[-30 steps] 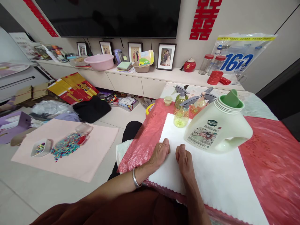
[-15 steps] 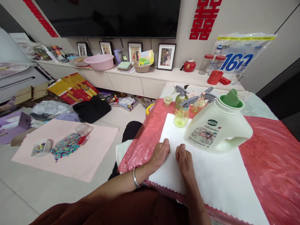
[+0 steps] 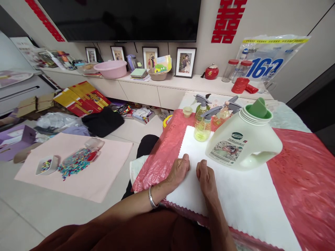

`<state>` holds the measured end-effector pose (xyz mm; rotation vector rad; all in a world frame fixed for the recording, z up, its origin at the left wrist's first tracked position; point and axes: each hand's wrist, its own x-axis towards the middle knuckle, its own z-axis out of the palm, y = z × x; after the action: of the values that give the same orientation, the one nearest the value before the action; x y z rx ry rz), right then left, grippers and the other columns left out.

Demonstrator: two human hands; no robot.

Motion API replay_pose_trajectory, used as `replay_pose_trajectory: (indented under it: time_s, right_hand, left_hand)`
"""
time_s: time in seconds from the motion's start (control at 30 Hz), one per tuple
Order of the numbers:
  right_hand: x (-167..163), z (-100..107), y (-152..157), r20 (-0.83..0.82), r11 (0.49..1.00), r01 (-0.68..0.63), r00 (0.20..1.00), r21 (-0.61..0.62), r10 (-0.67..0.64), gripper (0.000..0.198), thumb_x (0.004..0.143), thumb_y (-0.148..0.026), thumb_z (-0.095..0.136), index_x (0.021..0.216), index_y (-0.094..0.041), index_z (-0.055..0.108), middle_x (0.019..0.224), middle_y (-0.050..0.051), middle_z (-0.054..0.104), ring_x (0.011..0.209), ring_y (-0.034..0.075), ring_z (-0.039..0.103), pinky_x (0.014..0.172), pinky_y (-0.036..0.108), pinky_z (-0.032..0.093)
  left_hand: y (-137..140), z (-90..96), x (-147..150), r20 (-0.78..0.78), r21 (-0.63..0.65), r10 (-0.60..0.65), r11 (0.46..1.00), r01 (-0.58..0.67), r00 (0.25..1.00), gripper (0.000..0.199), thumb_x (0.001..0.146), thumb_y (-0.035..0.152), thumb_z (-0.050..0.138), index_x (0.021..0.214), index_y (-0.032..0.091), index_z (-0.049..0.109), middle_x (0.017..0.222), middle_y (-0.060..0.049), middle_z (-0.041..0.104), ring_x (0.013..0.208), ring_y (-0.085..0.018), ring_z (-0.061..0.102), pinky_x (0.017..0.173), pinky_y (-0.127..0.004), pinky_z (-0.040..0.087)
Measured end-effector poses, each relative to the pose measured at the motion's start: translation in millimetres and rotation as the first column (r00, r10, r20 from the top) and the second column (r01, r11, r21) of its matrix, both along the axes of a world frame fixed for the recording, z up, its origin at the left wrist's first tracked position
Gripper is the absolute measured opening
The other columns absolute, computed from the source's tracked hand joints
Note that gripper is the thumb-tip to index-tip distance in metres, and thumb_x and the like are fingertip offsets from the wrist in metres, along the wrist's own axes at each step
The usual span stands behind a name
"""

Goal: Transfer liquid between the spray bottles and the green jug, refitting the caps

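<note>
Jug (image 3: pixel 250 137), inspected from the fingers outward. Found fingers curled into fists on left hand (image 3: pixel 178 172) and right hand (image 3: pixel 206 177), thumbs uppermost, nothing visible inside. Noted both fists apart, over white cloth (image 3: pixel 240 202). Located jug beyond right hand on same cloth, untouched, beside spray bottle (image 3: pixel 202 131). Observed no shift in hands or jug since a second ago; judged handling paused.

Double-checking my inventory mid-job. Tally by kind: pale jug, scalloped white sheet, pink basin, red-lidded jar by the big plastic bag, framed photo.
Pale jug: 1
White sheet: 1
Pink basin: 1
Red-lidded jars: 2
Framed photos: 4
Total: 9
</note>
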<state>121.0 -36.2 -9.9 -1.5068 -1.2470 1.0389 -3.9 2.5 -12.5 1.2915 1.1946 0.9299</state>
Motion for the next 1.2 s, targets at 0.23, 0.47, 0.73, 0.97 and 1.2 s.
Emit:
replay_pose_trajectory:
  time_s: [0.23,0.47,0.73,0.97,1.2]
  right_hand:
    - [0,1,0,-0.003,1.0,-0.013,1.0,0.002,0.013,0.077,0.096,-0.087,0.015,0.062,-0.019,0.024,0.056,0.0,0.024,0.053,0.01,0.025,0.053,0.029,0.021]
    - [2,-5,-1,-0.01,1.0,-0.015,1.0,-0.006,0.015,0.073,0.1,-0.082,0.018,0.063,-0.019,0.025,0.058,0.0,0.026,0.055,0.011,0.025,0.055,0.029,0.023]
    - [0,-1,0,-0.019,1.0,-0.018,1.0,-0.006,0.018,0.077,0.095,-0.089,0.018,0.062,-0.019,0.024,0.057,0.0,0.025,0.054,0.009,0.025,0.052,0.028,0.022]
    - [0,-5,1,-0.07,0.999,0.02,0.997,0.039,-0.017,0.076,0.097,-0.085,0.026,0.061,-0.018,0.029,0.056,0.0,0.027,0.052,0.008,0.026,0.05,0.025,0.022]
    - [6,-18,0,-0.231,0.955,0.161,0.968,0.249,-0.103,0.07,0.102,-0.071,0.034,0.063,-0.014,0.046,0.056,-0.001,0.033,0.05,0.008,0.032,0.049,0.022,0.026]
  left_hand:
    - [-1,-1.6,0,-0.007,-0.003,-0.008,1.0,0.008,1.0,0.073,0.09,0.082,0.025,0.046,0.024,0.033,0.045,0.004,0.031,0.049,-0.012,0.033,0.058,-0.032,0.033]
    - [-3,-3.4,0,-0.044,-0.005,0.001,1.0,-0.001,0.999,0.074,0.09,0.082,0.024,0.046,0.024,0.034,0.045,0.004,0.032,0.05,-0.012,0.033,0.058,-0.032,0.034]
    - [-3,-7.0,1,-0.07,0.011,-0.017,1.0,0.017,0.997,0.074,0.09,0.082,0.024,0.045,0.024,0.035,0.044,0.004,0.033,0.049,-0.012,0.035,0.058,-0.032,0.032]
    - [-1,-6.4,-2,0.03,0.004,-0.06,0.998,0.06,0.998,0.073,0.094,0.075,0.029,0.044,0.022,0.041,0.048,0.002,0.04,0.052,-0.013,0.043,0.063,-0.031,0.038]
    - [43,24.6,-3,0.029,0.203,0.113,0.972,-0.116,0.993,0.041,0.082,0.046,0.069,0.112,0.019,0.067,0.104,-0.008,0.068,0.092,-0.021,0.063,0.081,-0.033,0.049]
